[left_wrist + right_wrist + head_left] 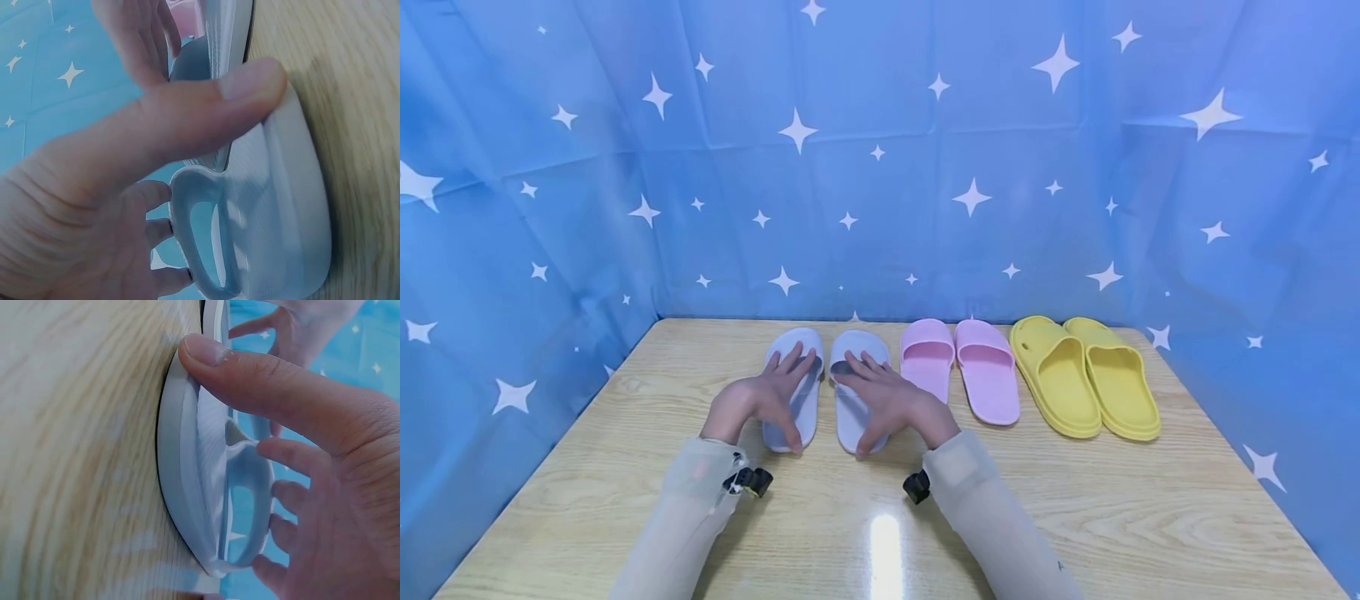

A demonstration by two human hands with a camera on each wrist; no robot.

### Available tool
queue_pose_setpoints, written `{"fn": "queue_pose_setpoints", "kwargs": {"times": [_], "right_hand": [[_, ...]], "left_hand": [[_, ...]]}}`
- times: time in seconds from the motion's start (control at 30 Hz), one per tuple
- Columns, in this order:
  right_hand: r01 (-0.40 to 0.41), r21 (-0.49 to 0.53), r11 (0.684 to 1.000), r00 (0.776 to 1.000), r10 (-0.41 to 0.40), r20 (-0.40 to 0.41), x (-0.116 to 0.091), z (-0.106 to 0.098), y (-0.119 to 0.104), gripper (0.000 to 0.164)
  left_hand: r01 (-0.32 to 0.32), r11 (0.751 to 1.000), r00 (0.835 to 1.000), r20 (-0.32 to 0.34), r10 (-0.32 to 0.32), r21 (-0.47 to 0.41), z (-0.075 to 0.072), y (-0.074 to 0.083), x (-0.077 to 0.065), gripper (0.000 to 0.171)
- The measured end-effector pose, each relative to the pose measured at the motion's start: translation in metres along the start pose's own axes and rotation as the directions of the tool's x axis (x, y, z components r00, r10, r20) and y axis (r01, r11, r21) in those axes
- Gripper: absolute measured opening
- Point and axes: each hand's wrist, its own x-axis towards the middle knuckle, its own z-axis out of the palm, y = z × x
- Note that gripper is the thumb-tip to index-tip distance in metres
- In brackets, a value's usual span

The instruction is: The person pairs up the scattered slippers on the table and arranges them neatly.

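Observation:
Two pale grey-lavender slide slippers stand side by side on the wooden table, toes toward the back. Over the left grey slipper (806,412) my left hand (766,395) spreads, its fingertips on the strap and its thumb by the heel edge. In the left wrist view, the fingers touch the strap (187,231) and the thumb lies across the heel end. My right hand (897,402) reaches over the right grey slipper (848,421) in the same manner. The right wrist view shows its thumb at the heel rim (181,394) and fingertips against the strap (250,462).
A pink slipper pair (988,383) stands just right of the right hand, toes toward the back. Farther right is a larger yellow pair (1067,392). Blue star-patterned cloth (880,200) hangs behind and along both sides of the table (1150,517).

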Motion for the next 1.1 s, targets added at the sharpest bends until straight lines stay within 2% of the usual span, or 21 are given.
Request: {"fn": "queue_pose_setpoints", "kwargs": {"times": [0.27,0.53,0.7,0.93,1.1], "right_hand": [[-0.011,-0.008,1.0,0.999,0.011,-0.052,0.0,0.001,0.002,0.114],[-0.027,0.015,1.0,0.996,0.028,-0.085,-0.002,0.002,0.003,0.109],[-0.052,0.028,0.998,0.993,0.054,-0.106,-0.003,0.004,0.004,0.106],[-0.066,0.053,0.996,0.989,0.073,-0.132,-0.002,0.004,0.006,0.103],[-0.093,0.088,0.992,0.985,0.105,-0.14,-0.002,0.004,0.005,0.099]], "left_hand": [[0.027,1.0,0.999,-0.021,-0.027,-0.008,-0.001,0.004,-0.003,0.15],[0.106,0.993,0.994,-0.028,-0.108,-0.058,0.001,0.012,-0.006,0.148],[0.155,0.983,0.987,-0.035,-0.159,-0.098,0.001,0.012,-0.008,0.15],[0.165,0.974,0.985,-0.024,-0.17,-0.157,0.0,0.008,-0.005,0.152],[0.175,0.972,0.983,-0.025,-0.181,-0.155,0.001,0.006,-0.006,0.15]]}}
